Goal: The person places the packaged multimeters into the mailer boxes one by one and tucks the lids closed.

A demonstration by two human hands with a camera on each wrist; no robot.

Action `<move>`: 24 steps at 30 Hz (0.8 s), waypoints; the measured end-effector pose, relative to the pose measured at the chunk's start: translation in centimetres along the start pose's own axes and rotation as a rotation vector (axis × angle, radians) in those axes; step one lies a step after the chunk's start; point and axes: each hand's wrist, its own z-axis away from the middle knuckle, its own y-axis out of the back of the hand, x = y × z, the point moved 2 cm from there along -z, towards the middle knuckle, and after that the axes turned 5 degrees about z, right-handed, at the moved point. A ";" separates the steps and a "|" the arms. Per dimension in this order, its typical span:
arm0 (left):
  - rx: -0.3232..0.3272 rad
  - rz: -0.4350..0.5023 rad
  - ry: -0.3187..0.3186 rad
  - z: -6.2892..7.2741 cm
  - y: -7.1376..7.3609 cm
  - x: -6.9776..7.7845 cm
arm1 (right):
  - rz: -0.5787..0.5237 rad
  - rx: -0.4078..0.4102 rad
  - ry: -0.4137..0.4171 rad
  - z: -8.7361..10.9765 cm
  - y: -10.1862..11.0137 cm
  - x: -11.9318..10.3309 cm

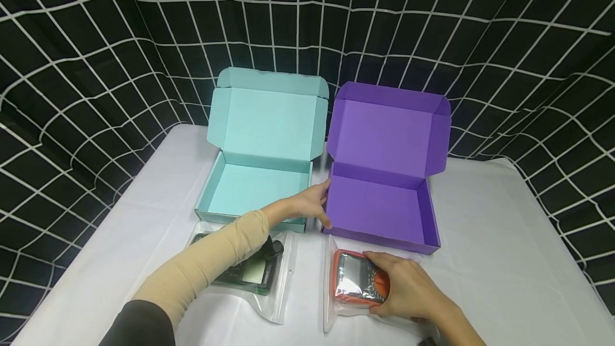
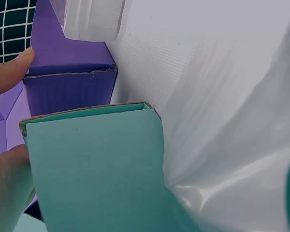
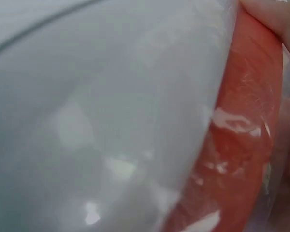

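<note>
Reaching rightward, the left hand (image 1: 313, 203), fingers spread, touches the purple box (image 1: 377, 207). The right hand (image 1: 408, 287) pinches a bagged meter (image 1: 353, 277).

1. The teal box (image 1: 271, 122) is smooth, matt cardboard.
2. The purple box (image 1: 386, 138) is matt cardboard too.
3. The left bag (image 1: 274, 308) and right bag (image 1: 329, 292) are glossy, creased plastic.
4. The tablecloth (image 1: 490, 228) is matt, finely textured cloth.

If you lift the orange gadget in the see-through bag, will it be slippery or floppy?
The orange gadget probably stays stiff: it looks boxy. Its shiny clear bag might slip, and likely flops at the loose edges.
</note>
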 end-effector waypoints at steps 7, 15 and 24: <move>-0.015 0.000 0.001 0.0 -0.1 0.1 | 0.016 -0.004 0.034 0.0 0.3 -0.1; -0.006 -0.045 0.019 0.0 -0.3 0.5 | 0.020 -0.006 0.037 0.0 1.1 -0.1; -0.008 -0.047 0.004 0.0 -0.3 0.5 | 0.030 0.014 0.078 0.1 2.3 -0.4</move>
